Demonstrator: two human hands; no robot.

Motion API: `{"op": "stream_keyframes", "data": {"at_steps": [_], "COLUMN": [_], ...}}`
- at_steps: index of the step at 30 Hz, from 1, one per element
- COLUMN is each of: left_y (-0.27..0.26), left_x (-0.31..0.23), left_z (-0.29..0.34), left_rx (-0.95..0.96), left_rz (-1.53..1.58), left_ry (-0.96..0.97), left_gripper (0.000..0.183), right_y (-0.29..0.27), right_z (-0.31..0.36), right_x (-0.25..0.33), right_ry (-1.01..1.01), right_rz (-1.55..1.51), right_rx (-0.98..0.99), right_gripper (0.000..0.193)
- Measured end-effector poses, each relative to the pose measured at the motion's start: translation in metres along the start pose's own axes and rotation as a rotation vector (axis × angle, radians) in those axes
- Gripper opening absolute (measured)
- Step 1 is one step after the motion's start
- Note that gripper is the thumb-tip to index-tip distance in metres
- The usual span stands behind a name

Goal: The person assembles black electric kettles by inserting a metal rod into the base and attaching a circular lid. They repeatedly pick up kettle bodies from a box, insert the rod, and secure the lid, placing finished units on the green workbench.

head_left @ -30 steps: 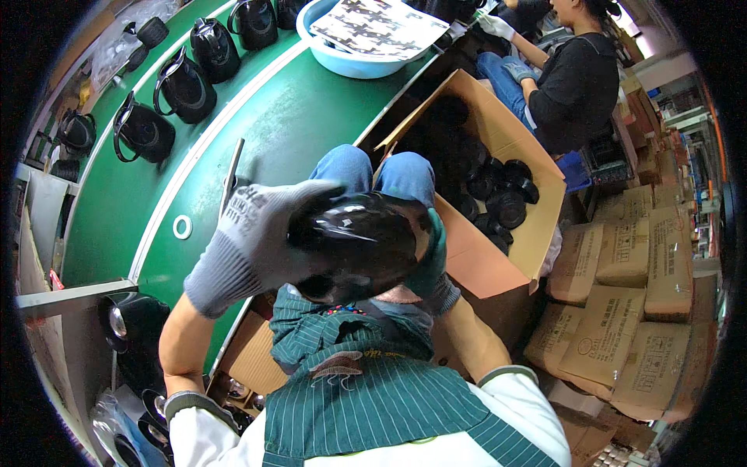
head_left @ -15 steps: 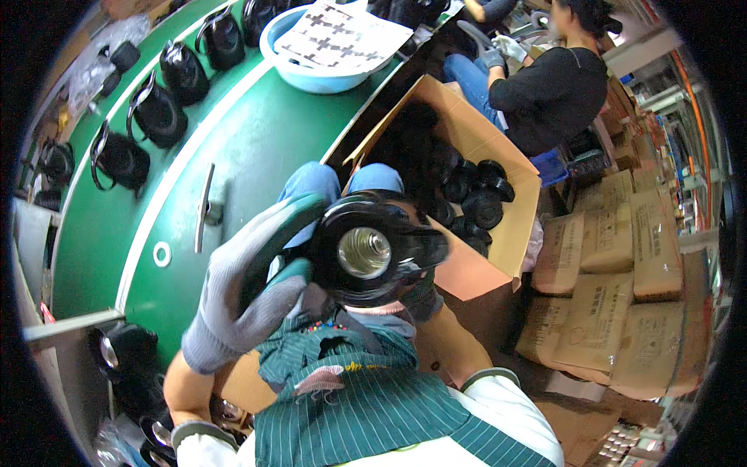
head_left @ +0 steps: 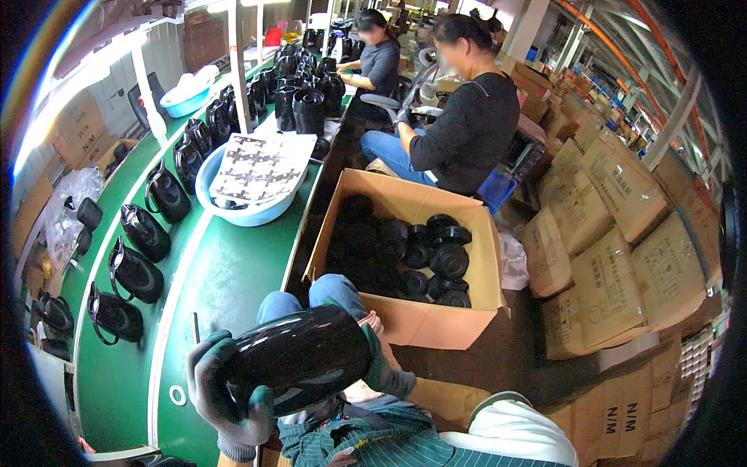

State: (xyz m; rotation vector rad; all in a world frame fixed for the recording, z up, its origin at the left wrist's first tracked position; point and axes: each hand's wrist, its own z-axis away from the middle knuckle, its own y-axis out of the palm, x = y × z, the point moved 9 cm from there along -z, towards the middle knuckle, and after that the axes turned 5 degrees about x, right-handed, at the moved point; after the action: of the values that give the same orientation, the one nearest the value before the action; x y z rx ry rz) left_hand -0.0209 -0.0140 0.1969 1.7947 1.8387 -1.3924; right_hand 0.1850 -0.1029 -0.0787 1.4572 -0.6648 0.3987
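Observation:
A glossy black vacuum jug [head_left: 307, 354] lies tilted nearly sideways in front of my lap, held between both hands. My left hand [head_left: 222, 389], in a grey glove with dark green fingers, is closed around its left end. My right hand [head_left: 383, 367], gloved the same way, grips the right end; some of its fingers are hidden behind the jug. On the green table [head_left: 226, 300] to my left stand several similar black jugs [head_left: 142, 233] with handles. An open cardboard box [head_left: 424, 323] with several round black parts [head_left: 449, 261] stands just beyond my knees.
On the table are a light blue basin [head_left: 253, 216] with a printed sheet [head_left: 261, 167] over it and a white ring [head_left: 178, 395]. One co-worker [head_left: 475, 117] sits beyond the box, another [head_left: 377, 62] farther back. Stacked cartons [head_left: 607, 288] line the right.
The jug has turned from its opening facing up at me to lying sideways, its long smooth side showing. Both hands still hold it. My view has tilted up, taking in more of the room.

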Motion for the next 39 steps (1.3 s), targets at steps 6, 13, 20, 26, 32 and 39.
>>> {"op": "stream_keyframes", "data": {"at_steps": [6, 13, 20, 26, 32, 39], "left_y": [0.005, 0.004, -0.092, -0.129, -0.131, -0.167], "left_x": [-0.031, 0.020, 0.162, 0.307, 0.379, 0.440], "left_z": [-0.004, -0.017, -0.066, -0.131, -0.175, -0.185], "left_rx": [0.149, 0.492, -0.029, 0.004, 0.006, -0.021], "left_rz": [-0.166, -0.156, -0.595, -0.920, -1.065, -1.060], "left_ry": [0.253, 0.280, -0.066, -0.359, -0.438, -0.498], "left_gripper": [0.068, 0.090, 0.089, 0.086, 0.084, 0.084], "right_y": [0.015, 0.040, 0.028, 0.008, 0.000, 0.004], "right_z": [-0.007, -0.028, -0.046, -0.058, -0.059, -0.064], "right_x": [0.005, -0.006, -0.049, -0.061, -0.063, -0.068], "right_ry": [0.074, 0.015, 0.571, 0.613, 0.615, 0.610], "right_rz": [0.073, 0.102, -0.089, -0.207, -0.142, -0.193], "right_rx": [0.048, 0.089, -0.021, -0.136, -0.136, -0.077], "right_gripper": [0.055, 0.052, 0.089, 0.082, 0.078, 0.077]}}
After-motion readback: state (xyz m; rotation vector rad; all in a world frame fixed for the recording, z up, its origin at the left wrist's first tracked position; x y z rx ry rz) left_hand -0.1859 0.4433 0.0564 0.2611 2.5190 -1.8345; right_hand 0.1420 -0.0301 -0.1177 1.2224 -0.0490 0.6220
